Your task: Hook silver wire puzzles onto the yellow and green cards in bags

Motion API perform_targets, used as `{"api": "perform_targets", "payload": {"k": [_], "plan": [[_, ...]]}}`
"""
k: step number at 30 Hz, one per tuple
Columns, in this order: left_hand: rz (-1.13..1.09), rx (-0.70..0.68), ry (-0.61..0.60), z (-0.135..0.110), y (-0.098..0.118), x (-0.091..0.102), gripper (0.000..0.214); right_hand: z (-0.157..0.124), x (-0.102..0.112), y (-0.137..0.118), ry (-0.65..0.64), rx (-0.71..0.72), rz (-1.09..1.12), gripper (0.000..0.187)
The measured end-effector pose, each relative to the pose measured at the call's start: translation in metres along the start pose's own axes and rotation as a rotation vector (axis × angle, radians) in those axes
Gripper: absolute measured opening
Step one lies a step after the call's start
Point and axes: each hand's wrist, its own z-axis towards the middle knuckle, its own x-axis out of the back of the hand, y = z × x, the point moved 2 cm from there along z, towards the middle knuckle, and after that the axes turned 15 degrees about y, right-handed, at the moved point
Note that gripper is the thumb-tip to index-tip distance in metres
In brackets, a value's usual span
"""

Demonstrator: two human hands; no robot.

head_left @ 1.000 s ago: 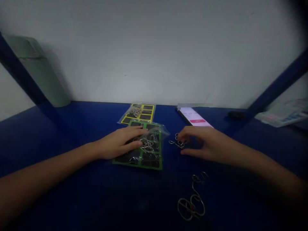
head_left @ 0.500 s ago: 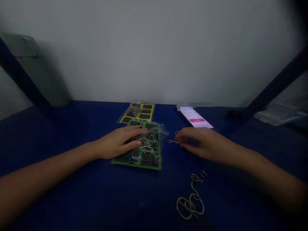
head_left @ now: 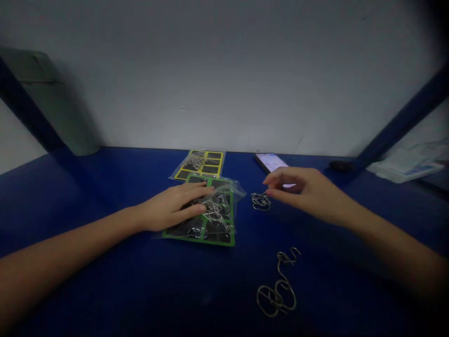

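Note:
My left hand [head_left: 175,204] lies flat, fingers stretched out, on a clear plastic bag holding a green-edged card [head_left: 199,241] with dark panels. Bent silver wire pieces [head_left: 213,210] show inside that bag, beside my fingertips. My right hand [head_left: 305,192] hovers just right of a small tangled wire puzzle [head_left: 261,202] on the blue table. Its thumb and forefinger are curved with a gap between them, the thumb tip close to the puzzle's upper edge. Nearer to me lies a larger set of linked wire rings and hooks [head_left: 280,290].
A second bagged card with a yellow edge [head_left: 219,164] lies behind the green one. Beyond my right hand is a lit phone [head_left: 271,161], partly covered by it. A dark object [head_left: 342,166] and a white plastic packet [head_left: 403,171] lie far right. A greenish bin-like container [head_left: 66,112] stands left.
My right hand has lifted and shifted right, its fingers parting. The small wire puzzle, partly hidden by the fingers before, now shows whole on the table. My left hand has stayed put.

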Motion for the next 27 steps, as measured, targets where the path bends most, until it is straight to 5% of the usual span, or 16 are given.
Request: {"api": "perform_targets", "payload": {"k": [6,27], "plan": [[0.004,-0.005,0.000,0.000,0.001,0.000,0.042,0.002,0.002,0.005,-0.010,-0.177,0.142,0.020],[0.006,-0.013,0.003,0.000,0.000,-0.001,0.043,0.005,0.001,0.015,0.089,-0.196,0.166,0.027]]}}
